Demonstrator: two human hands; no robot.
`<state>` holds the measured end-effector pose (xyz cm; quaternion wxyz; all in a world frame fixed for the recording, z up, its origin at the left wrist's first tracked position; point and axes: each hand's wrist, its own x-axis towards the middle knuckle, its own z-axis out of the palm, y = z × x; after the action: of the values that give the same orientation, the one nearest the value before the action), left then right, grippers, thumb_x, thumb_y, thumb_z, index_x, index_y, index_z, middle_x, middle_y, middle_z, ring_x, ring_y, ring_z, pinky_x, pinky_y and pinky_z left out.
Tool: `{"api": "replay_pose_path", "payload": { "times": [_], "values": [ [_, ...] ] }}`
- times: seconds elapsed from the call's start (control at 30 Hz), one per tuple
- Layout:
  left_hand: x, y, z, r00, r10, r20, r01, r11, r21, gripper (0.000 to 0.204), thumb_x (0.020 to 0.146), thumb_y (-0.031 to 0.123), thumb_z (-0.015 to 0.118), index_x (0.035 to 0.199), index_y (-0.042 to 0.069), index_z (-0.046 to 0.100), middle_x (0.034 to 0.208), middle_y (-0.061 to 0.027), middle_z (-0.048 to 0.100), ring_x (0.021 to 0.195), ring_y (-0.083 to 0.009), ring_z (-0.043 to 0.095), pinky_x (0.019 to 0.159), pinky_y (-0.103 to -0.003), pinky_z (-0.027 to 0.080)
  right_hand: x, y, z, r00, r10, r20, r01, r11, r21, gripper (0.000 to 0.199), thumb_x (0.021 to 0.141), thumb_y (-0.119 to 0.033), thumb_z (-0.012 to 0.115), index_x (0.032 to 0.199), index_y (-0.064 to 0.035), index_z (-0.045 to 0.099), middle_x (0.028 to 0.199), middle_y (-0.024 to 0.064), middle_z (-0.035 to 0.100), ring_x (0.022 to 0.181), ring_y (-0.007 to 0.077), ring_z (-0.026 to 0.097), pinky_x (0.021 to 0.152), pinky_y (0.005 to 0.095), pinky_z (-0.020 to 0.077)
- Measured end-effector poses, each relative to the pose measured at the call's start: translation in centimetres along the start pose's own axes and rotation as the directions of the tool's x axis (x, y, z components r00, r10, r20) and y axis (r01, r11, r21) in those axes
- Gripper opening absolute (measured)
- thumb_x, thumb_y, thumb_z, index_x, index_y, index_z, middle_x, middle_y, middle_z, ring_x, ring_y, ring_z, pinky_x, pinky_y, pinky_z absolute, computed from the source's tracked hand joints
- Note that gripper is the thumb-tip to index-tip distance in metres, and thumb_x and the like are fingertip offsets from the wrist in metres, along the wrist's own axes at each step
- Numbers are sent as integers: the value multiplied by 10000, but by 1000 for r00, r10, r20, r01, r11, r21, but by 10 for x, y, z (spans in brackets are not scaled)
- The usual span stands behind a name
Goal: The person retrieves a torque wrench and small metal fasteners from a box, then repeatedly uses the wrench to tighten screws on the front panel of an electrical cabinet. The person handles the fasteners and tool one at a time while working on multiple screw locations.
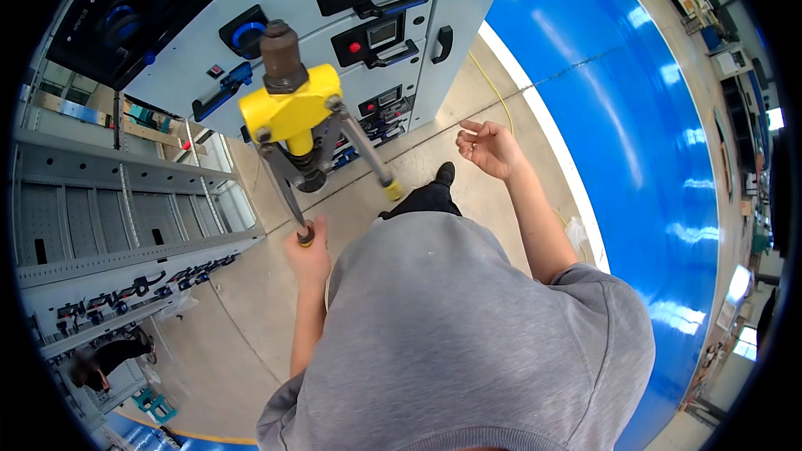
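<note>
My left hand (308, 255) is closed round the grip of one handle of a large two-handled lever tool. This tool (288, 108) has a yellow head, a brown metal nose pointing up and a dark threaded part below; its exact kind I cannot make out. The second handle slants down to the right and ends in a yellow tip, with no hand on it. My right hand (491, 150) is raised apart from the tool, holding nothing, its fingers loosely bent and apart. Behind the tool stands a grey cabinet (430, 75) with black panels, red buttons and small screens.
At the left lies or stands a metal frame (92, 263) with slotted rails. Further back at lower left, a person (109, 363) is near a teal stool-like object (155, 405). A yellow cable (497, 92) runs over the floor beside a blue floor lane (601, 92).
</note>
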<state>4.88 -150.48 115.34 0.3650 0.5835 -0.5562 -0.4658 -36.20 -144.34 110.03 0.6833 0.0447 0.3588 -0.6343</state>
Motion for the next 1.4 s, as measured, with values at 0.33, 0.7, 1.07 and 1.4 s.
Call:
{"api": "replay_pose_path", "payload": {
  "times": [0.33,0.7,1.07,1.4],
  "values": [
    [7,-6,-5,998,59,0,-59,992,111,445,940,186,741,633,6,474,571,37,377,594,-61,327,520,-302,262,-39,6,75,897,13,442,8,999,-46,521,871,143,421,1390,130,473,1286,239,609,1214,328,610,954,344,540],
    [-14,-1,9,991,114,70,-124,978,167,303,853,133,743,685,-22,544,559,-65,334,551,-101,335,505,-321,309,-54,4,108,912,-31,410,15,999,43,541,851,143,408,1390,143,461,1311,264,586,1101,281,616,955,342,531],
    [-28,-6,10,987,130,90,-149,956,254,246,774,100,745,671,-17,554,540,-113,377,506,-186,362,504,-339,354,-57,19,107,955,-92,281,127,986,-107,418,981,42,417,1383,141,476,1308,224,604,1024,196,613,888,287,519],
    [-29,-21,12,981,94,172,-142,945,294,340,892,200,755,717,-39,589,562,-29,392,593,-80,371,531,-315,334,-67,1,120,779,-428,459,545,823,-158,466,1112,-332,483,1362,56,545,811,58,693,528,54,403,533,226,344]
  ]
}}
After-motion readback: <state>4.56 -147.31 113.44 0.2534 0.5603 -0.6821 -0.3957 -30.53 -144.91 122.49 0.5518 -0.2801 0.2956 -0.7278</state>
